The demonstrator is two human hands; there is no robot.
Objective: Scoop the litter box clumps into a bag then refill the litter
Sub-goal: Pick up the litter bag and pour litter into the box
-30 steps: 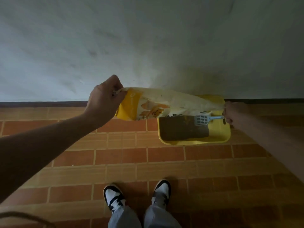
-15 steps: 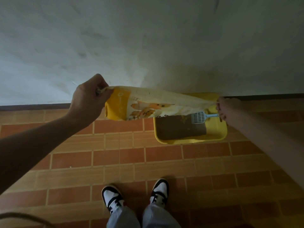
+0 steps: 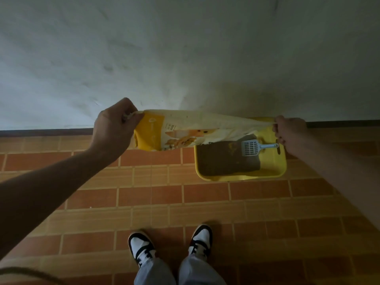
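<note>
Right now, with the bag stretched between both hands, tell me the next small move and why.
Probably raise the left hand so the litter bag tips toward the end held by the right hand, which sits over the yellow litter box. The bag lies nearly level, and the box's right part shows bare plastic near the blue scoop.

A yellow-and-white litter bag [image 3: 185, 130], printed with orange cartoon animals, hangs stretched sideways in the air above the tiled floor, its right end over the back of a yellow litter box [image 3: 275, 169] set against the wall. Dark brown litter [image 3: 222, 161] covers the left part of the box; the right part shows bare yellow. A pale blue slotted scoop [image 3: 251, 148] lies in the box, its head on the litter, handle pointing right.
</note>
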